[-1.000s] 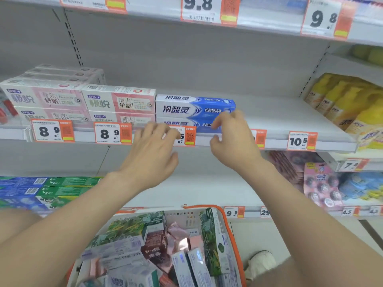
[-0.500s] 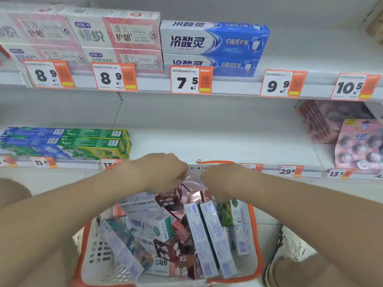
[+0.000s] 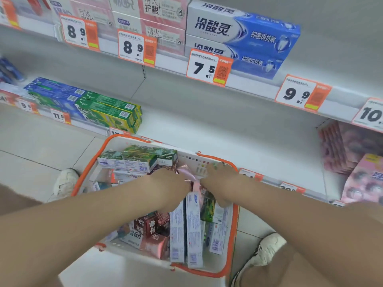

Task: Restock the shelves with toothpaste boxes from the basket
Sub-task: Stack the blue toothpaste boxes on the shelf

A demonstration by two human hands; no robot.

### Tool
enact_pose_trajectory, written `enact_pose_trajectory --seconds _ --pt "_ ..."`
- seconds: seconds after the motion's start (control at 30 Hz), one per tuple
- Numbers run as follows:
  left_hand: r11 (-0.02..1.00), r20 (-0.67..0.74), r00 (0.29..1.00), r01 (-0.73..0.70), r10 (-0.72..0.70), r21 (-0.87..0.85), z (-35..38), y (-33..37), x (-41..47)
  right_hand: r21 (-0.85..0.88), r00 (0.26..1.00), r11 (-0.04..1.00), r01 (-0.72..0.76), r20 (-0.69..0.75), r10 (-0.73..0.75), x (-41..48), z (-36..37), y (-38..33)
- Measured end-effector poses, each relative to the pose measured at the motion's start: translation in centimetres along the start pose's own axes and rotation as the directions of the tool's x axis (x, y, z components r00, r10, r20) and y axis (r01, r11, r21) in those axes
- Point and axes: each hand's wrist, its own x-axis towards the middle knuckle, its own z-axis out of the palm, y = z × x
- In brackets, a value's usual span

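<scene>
The left hand (image 3: 169, 188) and right hand (image 3: 220, 179) are placed inside the basket (image 3: 187, 158), among the toothpaste boxes (image 3: 193, 230) piled there. Their fingers are hidden, so no grip can be told.

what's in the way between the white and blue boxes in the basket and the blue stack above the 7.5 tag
Nothing visible. The white and blue boxes stand upright in the basket right by the left hand and right hand, and the space up to the blue stack is open.

White perforated basket (image 3: 86, 170) (orange-trimmed)
</scene>
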Motion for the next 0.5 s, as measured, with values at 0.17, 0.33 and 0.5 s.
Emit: enact_pose_trajectory --seconds 0.17,0.33,0.5 --pt "0.992 0.002 0.997 0.081 -0.081 -0.096 0.4 2.9 0.1 -0.16 0.978 0.974 0.159 -0.109 -0.178 0.7 4.7 0.2" --pt "0.982 -0.083 0.995 0.046 -0.062 -0.185 -0.2 4.4 0.7 -0.317 0.9 0.926 0.205 -0.311 -0.306 -1.0 5.1 1.1" --pt "0.951 -0.274 0.955 0.021 -0.11 -0.308 -0.3 3.9 -0.1 -0.006 0.883 0.977 0.213 -0.427 -0.196 -3.6 3.7 3.4"
